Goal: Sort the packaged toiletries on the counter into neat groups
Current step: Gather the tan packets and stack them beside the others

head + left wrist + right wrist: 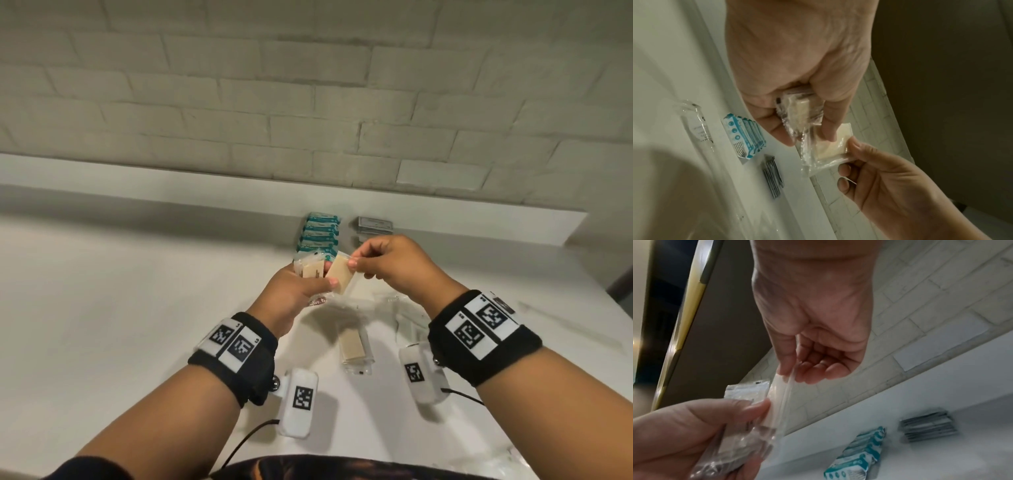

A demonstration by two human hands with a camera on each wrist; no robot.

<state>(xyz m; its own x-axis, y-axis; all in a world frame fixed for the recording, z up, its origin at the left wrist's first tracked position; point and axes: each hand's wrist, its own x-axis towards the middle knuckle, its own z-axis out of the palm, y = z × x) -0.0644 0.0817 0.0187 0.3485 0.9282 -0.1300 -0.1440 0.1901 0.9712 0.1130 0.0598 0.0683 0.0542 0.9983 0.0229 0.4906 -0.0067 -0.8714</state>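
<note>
Both hands are raised above the white counter (137,308). My left hand (301,284) grips a small bundle of clear-wrapped beige soap packets (310,269), seen close in the left wrist view (797,112). My right hand (373,263) pinches the top edge of one more beige packet (339,277) between thumb and forefinger, and the left thumb presses its lower end (830,149). In the right wrist view the pinched wrapper (781,386) hangs from my fingertips. A row of teal-and-white packets (320,236) and a stack of grey packets (373,226) sit by the back ledge.
Another clear-wrapped beige packet (354,346) lies on the counter below my hands, with several clear wrapped items (404,318) beside it. A long clear packet (698,128) lies to the left in the left wrist view. A pale brick wall (308,85) rises behind the ledge.
</note>
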